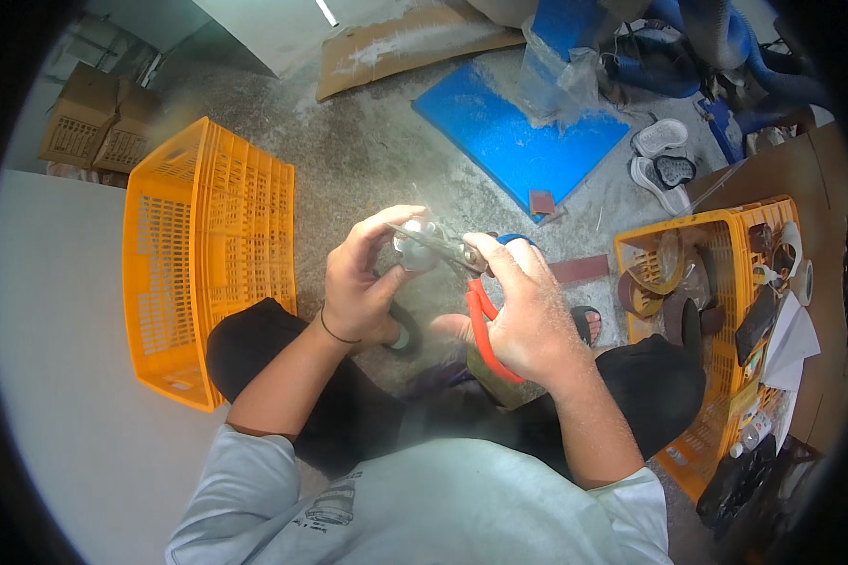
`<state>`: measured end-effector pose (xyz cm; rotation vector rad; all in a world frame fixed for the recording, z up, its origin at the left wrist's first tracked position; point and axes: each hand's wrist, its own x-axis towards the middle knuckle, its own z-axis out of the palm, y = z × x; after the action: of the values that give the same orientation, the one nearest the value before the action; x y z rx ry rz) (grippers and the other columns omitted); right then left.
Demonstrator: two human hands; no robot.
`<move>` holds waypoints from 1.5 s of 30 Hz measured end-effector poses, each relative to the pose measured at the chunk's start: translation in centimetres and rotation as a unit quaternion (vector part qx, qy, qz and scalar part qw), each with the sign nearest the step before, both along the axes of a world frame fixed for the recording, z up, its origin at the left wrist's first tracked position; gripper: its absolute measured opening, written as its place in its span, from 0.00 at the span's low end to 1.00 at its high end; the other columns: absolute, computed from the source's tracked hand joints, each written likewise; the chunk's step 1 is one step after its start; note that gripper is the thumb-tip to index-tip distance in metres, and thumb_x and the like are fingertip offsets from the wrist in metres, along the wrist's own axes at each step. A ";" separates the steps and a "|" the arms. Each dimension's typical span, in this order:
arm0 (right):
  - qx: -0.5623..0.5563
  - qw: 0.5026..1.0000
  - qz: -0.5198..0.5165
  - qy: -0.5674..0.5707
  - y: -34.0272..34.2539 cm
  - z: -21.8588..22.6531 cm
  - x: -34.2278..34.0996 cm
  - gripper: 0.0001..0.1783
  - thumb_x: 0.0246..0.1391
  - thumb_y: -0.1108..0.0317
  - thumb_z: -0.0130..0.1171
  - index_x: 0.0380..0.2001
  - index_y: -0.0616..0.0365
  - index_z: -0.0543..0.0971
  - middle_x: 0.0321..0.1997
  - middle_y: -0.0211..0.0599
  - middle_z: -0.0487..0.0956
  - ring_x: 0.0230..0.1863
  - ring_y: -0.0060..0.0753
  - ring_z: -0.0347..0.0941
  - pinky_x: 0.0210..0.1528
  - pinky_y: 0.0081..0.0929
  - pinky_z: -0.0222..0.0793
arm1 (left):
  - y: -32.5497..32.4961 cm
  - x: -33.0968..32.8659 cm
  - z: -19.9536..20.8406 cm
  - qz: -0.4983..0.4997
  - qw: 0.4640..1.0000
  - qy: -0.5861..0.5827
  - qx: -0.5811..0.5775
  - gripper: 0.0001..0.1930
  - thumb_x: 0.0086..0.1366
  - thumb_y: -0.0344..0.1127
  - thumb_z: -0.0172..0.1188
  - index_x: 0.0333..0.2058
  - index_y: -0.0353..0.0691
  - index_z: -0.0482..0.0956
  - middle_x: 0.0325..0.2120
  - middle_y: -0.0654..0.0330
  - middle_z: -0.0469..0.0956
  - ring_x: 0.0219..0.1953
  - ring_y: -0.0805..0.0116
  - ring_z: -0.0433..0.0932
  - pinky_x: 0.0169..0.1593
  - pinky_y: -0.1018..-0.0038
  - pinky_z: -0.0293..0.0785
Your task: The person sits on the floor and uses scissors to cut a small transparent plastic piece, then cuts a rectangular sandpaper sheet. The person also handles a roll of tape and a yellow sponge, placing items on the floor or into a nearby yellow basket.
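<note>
In front of my chest, my left hand (361, 287) grips a small, shiny, whitish rounded piece (413, 249) between thumb and fingers. Glare hides its exact kind. Red-handled scissors (481, 334) are in my right hand (535, 325), with its fingers up near the pivot and the thumb stretched out beside the handles. The metal blades point left and lie against or across the whitish piece; I cannot tell whether they cut into it. A pale dust coats my right hand and forearm.
Stacked orange crates (245, 226) stand at my left. Another orange crate (725, 222) on the right holds sanding belts and scraps. Ahead lie a blue board (523, 141), a brown sack (415, 49) and shoe soles (662, 179). A reddish-brown strip (579, 270) rests beyond my right hand.
</note>
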<state>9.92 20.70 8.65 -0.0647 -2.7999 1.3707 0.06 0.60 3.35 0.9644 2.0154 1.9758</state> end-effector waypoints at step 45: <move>0.019 0.998 -0.007 -0.067 -0.7 -1.0 0.1 0.26 0.50 0.62 0.71 0.48 0.59 0.72 0.39 0.53 0.76 0.39 0.57 0.75 0.42 0.42 0.71 | -0.3 0.1 -0.3 0.072 0.988 0.134 -0.038 0.28 0.52 0.19 0.69 0.54 0.31 0.74 0.52 0.50 0.75 0.53 0.61 0.77 0.57 0.68 0.73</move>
<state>10.00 19.96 7.65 -0.1816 -2.9259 1.3585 0.19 0.34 3.10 1.1514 2.3450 1.9082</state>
